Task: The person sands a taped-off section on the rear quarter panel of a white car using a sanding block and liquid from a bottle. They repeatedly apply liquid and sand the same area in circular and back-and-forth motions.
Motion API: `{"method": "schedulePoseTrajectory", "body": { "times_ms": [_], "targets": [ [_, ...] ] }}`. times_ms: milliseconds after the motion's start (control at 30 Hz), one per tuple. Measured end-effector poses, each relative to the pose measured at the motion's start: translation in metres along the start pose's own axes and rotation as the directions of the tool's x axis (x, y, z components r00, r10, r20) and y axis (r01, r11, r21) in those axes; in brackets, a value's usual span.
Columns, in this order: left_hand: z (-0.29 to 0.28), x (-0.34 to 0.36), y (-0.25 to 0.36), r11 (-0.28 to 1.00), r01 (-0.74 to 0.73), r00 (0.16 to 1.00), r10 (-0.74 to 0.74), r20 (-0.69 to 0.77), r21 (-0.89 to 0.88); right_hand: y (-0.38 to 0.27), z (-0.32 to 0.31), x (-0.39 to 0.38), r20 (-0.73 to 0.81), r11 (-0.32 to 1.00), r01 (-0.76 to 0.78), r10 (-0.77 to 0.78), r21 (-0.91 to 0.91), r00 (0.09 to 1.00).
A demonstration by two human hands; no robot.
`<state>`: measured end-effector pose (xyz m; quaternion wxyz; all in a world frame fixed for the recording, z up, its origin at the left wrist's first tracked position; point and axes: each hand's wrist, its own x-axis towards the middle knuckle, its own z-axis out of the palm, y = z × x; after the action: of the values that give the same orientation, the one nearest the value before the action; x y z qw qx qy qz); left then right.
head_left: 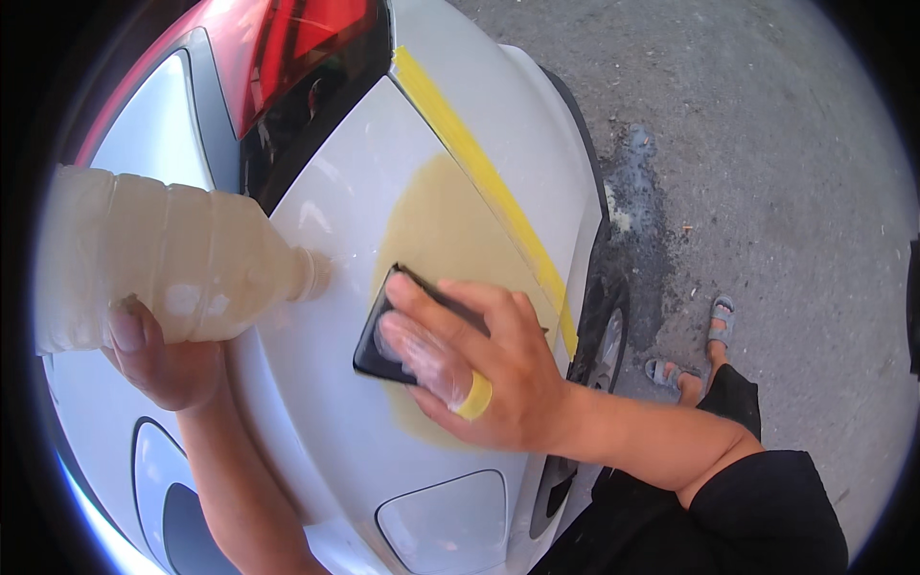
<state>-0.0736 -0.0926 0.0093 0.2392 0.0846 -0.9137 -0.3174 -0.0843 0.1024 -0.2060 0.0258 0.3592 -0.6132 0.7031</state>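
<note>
left hand (158,359) grips bottle (163,259) (base cut off); right hand (479,369) presses, perhaps, a sanding block (383,335).

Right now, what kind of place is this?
Likely outdoors, at a roadside or yard car-body repair spot: rough asphalt ground, a white car panel with yellow masking tape and a yellowish filler patch under a black sanding block.
</note>
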Motion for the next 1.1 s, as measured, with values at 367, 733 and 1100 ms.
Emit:
{"method": "schedulePoseTrajectory", "body": {
  "times_ms": [367,733,1100],
  "targets": [
    [-0.008,-0.008,-0.013,0.999,0.021,0.997,-0.018,0.080,-0.038,0.004,-0.009,-0.028,0.043,1.000,-0.008,0.007,0.020,0.999],
    [-0.006,-0.007,-0.013,0.999,0.044,0.999,-0.045,0.029,0.022,0.011,-0.009,-0.036,0.018,0.998,0.001,-0.002,0.067,1.000],
    [-0.023,-0.007,-0.010,0.996,0.084,0.995,-0.085,0.045,0.023,0.025,-0.013,-0.052,0.044,0.988,-0.043,0.037,0.147,0.998]
  ]
}}
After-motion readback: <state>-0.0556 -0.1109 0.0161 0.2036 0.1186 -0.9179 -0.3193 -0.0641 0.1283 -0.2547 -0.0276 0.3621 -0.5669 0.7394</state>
